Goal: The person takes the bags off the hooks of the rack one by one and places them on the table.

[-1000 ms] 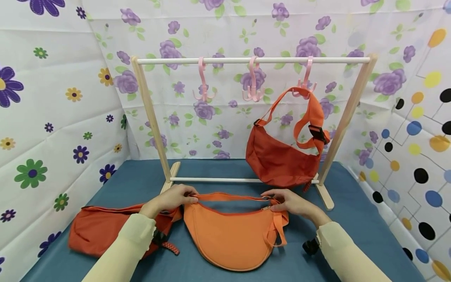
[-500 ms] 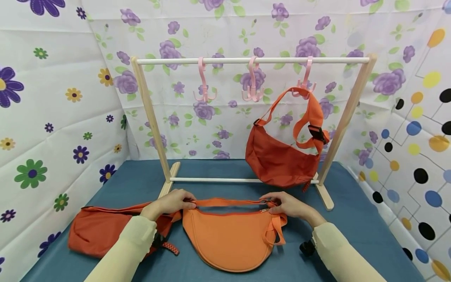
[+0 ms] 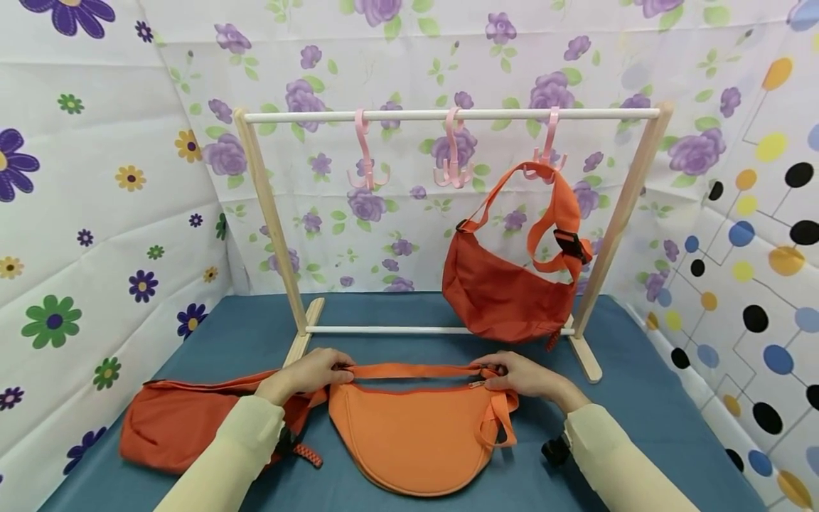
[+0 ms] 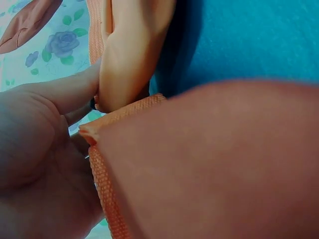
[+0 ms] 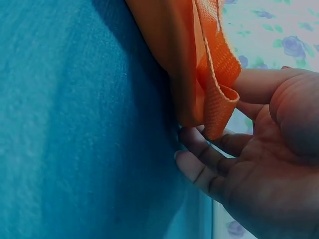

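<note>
An orange half-moon shoulder bag lies on the blue cloth in front of me, its strap stretched along the top edge. My left hand pinches its upper left corner by the strap end. At the upper right corner, beside the zipper pull, my right hand grips the bag between thumb and fingers. The right wrist view shows a folded loop of strap by the thumb. Under my left forearm lies a red-orange bag, partly covered by the sleeve.
A wooden rack with a white top rail stands behind the bags. Pink hooks hang from it: a left hook, a middle hook and a right hook. Another red-orange bag hangs from the right one.
Both hands have shifted slightly toward me, and the orange bag's top edge has come down and a little left with them. The camera view has tilted slightly.
</note>
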The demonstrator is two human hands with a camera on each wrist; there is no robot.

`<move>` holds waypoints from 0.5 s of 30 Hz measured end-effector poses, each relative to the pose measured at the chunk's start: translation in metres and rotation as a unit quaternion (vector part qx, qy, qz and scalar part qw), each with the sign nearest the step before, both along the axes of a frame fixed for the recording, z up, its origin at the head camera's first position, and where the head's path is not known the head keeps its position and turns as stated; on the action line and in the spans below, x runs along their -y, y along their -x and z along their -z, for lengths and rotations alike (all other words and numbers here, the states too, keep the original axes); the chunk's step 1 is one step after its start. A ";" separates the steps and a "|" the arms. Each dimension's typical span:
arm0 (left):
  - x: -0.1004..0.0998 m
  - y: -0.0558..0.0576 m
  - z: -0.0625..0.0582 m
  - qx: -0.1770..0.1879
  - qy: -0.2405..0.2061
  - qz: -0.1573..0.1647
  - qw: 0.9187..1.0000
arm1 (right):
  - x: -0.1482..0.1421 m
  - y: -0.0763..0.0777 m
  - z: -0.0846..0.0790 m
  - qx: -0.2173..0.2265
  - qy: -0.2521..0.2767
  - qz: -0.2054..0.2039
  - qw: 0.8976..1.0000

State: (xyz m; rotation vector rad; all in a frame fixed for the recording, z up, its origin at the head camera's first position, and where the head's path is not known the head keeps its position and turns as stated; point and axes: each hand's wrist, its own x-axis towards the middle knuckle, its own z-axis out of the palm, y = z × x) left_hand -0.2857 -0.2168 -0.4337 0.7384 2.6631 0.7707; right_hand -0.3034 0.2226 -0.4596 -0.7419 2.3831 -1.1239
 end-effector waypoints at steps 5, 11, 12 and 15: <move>-0.003 0.000 -0.002 -0.001 -0.016 -0.005 1.000 | 0.000 0.000 -0.003 0.011 -0.005 0.003 1.000; -0.009 0.001 -0.004 -0.009 -0.037 -0.010 0.999 | 0.000 0.000 -0.006 0.018 -0.008 0.008 1.000; -0.010 0.001 -0.004 -0.009 -0.041 -0.011 0.999 | -0.001 0.000 -0.006 0.017 -0.009 0.010 1.000; -0.012 0.001 -0.007 -0.007 -0.063 -0.013 0.998 | -0.001 -0.002 -0.010 0.004 -0.009 0.010 1.000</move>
